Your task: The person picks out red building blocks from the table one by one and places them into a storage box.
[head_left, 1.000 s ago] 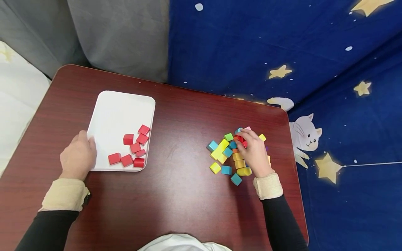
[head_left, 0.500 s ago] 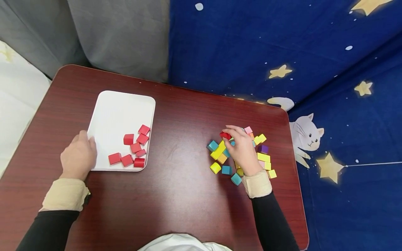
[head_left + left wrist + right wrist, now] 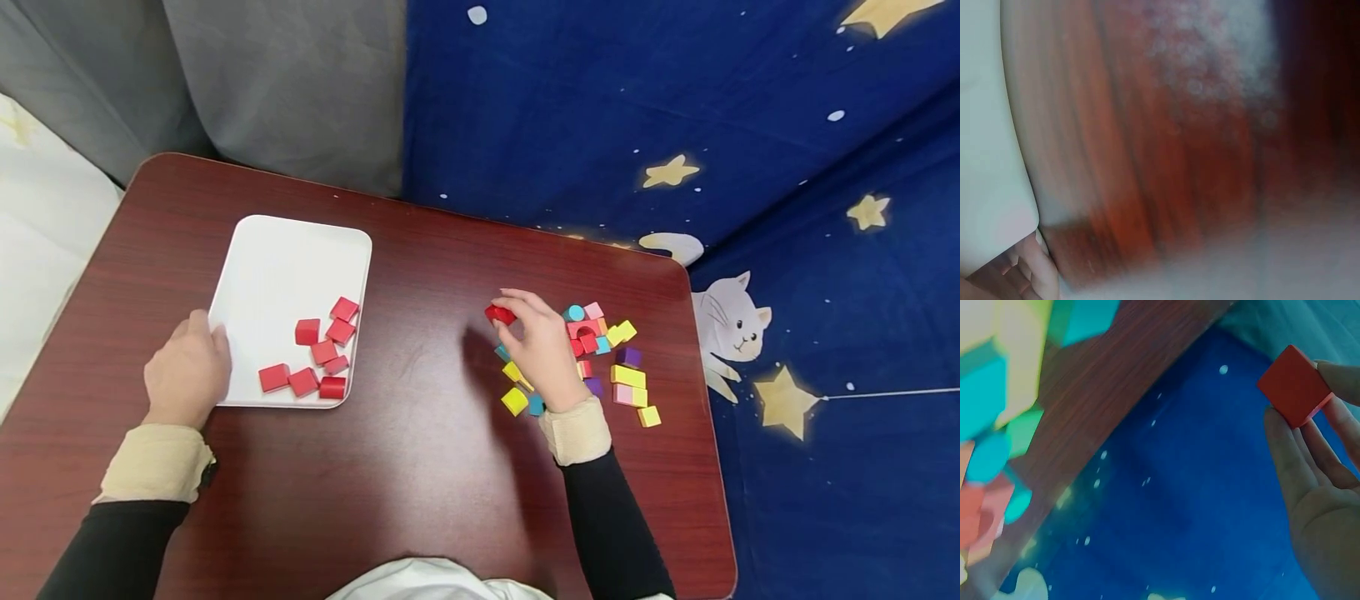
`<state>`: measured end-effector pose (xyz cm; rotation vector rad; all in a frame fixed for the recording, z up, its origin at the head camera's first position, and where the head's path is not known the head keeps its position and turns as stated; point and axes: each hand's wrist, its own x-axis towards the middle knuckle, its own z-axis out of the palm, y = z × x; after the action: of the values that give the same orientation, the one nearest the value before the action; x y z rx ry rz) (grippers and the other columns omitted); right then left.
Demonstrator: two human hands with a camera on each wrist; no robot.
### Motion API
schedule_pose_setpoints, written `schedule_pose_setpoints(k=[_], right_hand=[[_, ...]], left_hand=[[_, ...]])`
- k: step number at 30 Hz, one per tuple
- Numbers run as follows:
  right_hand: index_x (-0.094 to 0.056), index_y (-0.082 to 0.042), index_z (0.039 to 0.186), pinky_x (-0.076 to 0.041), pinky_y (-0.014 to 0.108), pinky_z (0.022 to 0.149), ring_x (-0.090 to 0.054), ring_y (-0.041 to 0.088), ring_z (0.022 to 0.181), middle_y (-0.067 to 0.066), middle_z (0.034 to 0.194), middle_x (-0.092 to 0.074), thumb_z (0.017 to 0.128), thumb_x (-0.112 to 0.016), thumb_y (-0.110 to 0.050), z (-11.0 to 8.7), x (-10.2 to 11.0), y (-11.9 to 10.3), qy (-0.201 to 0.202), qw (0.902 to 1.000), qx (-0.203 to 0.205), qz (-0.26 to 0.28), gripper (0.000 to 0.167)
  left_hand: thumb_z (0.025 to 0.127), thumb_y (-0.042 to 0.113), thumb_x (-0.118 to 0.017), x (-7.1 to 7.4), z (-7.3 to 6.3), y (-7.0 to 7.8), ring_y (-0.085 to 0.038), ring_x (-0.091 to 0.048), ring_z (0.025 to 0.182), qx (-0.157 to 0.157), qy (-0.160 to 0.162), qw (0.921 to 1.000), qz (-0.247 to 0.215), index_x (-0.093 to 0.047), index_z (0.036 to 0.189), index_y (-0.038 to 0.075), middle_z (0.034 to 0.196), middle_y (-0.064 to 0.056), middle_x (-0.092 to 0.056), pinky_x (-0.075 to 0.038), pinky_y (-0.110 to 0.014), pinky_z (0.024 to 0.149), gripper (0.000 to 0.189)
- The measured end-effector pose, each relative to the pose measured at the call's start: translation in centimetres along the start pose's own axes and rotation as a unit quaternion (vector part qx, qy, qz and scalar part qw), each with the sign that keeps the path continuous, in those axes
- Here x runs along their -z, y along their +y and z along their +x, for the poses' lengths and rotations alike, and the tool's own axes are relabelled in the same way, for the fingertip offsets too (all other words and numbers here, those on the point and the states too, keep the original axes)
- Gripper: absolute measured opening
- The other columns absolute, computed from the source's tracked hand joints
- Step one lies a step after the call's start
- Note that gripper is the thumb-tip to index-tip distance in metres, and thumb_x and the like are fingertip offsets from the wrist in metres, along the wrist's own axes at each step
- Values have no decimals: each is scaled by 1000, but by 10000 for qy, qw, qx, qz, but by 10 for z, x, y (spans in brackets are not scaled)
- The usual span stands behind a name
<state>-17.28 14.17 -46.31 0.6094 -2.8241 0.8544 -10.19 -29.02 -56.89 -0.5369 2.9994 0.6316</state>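
My right hand point(image 3: 543, 346) pinches a red block point(image 3: 498, 315) between thumb and fingertips, above the left edge of the pile of coloured blocks. In the right wrist view the red block point(image 3: 1293, 386) shows a flat, square face, tilted on a corner. At the left, my left hand point(image 3: 187, 371) grips the near left edge of a white tray point(image 3: 281, 258). The left wrist view shows curled fingers point(image 3: 1040, 265) at the tray's corner. Several red blocks point(image 3: 324, 353) lie in the tray's near right part.
The pile on the right has a red arch block point(image 3: 583, 328), yellow blocks point(image 3: 628, 376), a purple block point(image 3: 629, 357) and a blue cylinder point(image 3: 573, 313), partly behind my right hand. Blue star-printed cloth point(image 3: 525, 100) hangs behind the brown table point(image 3: 420, 467).
My right hand has lifted the red block out of the pile and carried it left. The left hand and tray have stayed in place.
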Motion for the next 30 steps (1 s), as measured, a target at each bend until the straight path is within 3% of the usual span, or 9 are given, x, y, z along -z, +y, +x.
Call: schedule_pose_setpoints(k=[2, 18, 21, 26, 30], right_hand=[[-73, -6, 118, -58, 38, 94, -71, 24, 113, 10, 128, -69, 87, -79, -12, 4, -6, -6, -21, 9999, 51, 91, 32], [-72, -7, 118, -56, 33, 97, -70, 20, 111, 7, 123, -70, 86, -79, -9, 18, -32, -33, -130, 9988, 307, 353, 34], [-72, -7, 117, -57, 32, 95, -71, 19, 109, 7, 121, -71, 86, -79, -8, 18, -41, -36, -117, 9982, 485, 331, 32], [-74, -6, 113, -57, 30, 92, -71, 19, 108, 8, 122, -70, 89, -76, -8, 17, -60, -41, -359, 9957, 810, 288, 25], [-74, -8, 113, -57, 28, 90, -72, 18, 106, 7, 122, -71, 89, -75, -7, 13, -70, -45, -539, 9945, 865, 244, 24]], left_hand=[[105, 20, -39, 0, 1, -1, -64, -57, 88, -7, -2, 10000, -28, -44, 125, -14, 106, -38, -54, -42, -69, 63, 40], [105, 20, -41, 1, 1, -3, -64, -57, 85, -27, -45, 10000, 1, -44, 120, -15, 102, -39, -54, -42, -67, 59, 38], [105, 20, -41, 0, 1, -3, -64, -57, 84, -60, 81, 9999, -12, -45, 118, -14, 100, -38, -54, -42, -68, 58, 37], [104, 20, -42, -1, 0, -4, -64, -57, 84, -84, 226, 9997, -50, -47, 118, -14, 100, -38, -55, -42, -68, 59, 37], [105, 21, -40, -1, 0, -2, -64, -57, 86, -54, 81, 9999, -70, -45, 123, -14, 105, -39, -55, -42, -68, 60, 39]])
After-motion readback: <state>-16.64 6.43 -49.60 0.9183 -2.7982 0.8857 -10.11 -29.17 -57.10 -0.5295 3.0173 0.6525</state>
